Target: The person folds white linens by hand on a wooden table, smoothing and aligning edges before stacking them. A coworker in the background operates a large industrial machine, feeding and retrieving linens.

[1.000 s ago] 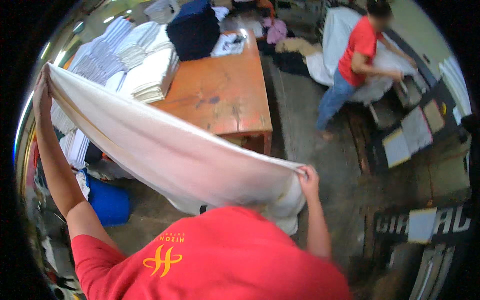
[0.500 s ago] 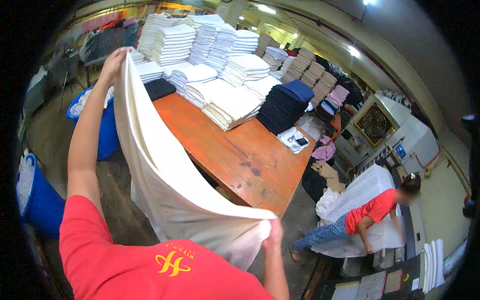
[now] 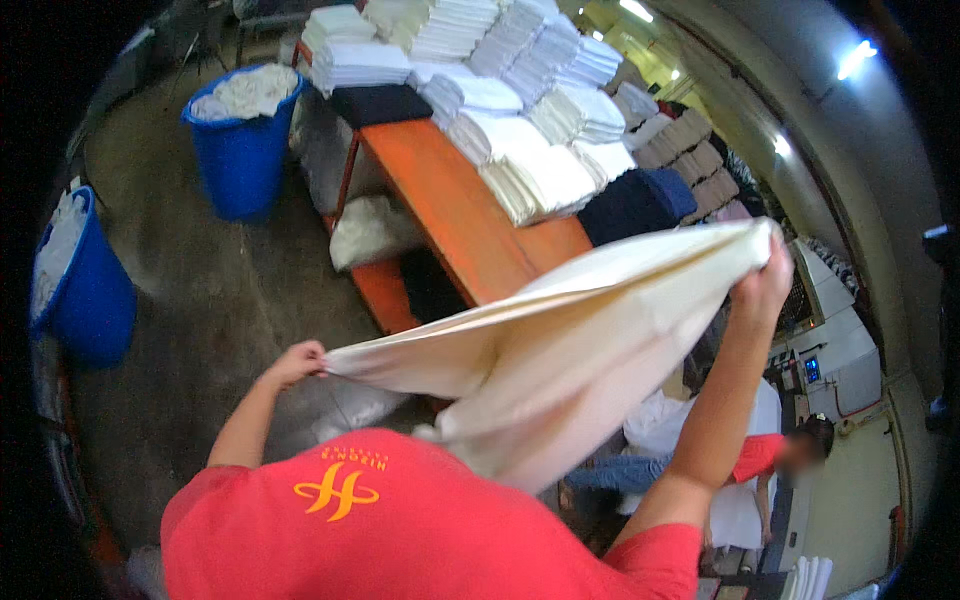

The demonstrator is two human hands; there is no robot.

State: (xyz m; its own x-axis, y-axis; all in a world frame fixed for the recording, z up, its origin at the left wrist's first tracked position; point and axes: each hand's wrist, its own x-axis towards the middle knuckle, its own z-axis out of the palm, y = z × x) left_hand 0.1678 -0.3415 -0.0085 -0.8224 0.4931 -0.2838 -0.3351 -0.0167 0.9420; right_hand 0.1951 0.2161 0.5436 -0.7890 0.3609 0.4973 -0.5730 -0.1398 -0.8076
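Observation:
A long cream cloth [image 3: 590,340] stretches across my body between both hands, its folds drooping in the middle. My left hand [image 3: 302,362] pinches one corner low on the left, near waist height in the picture. My right hand [image 3: 760,272] grips the other end, raised high on the right in front of the orange table [image 3: 450,220]. Folded white linen stacks [image 3: 530,180] and a dark navy pile [image 3: 625,210] sit on that table, beyond the cloth.
Two blue bins of cloth [image 3: 240,160] [image 3: 85,290] stand on the floor at the left. A co-worker in red [image 3: 755,460] works at the lower right by draped white fabric and a grey machine [image 3: 840,340]. A pale bundle [image 3: 370,235] lies under the table.
My left hand has come down from high up, while my right hand has risen, so the cloth's slant has reversed. The view has swung, bringing both blue bins further into sight.

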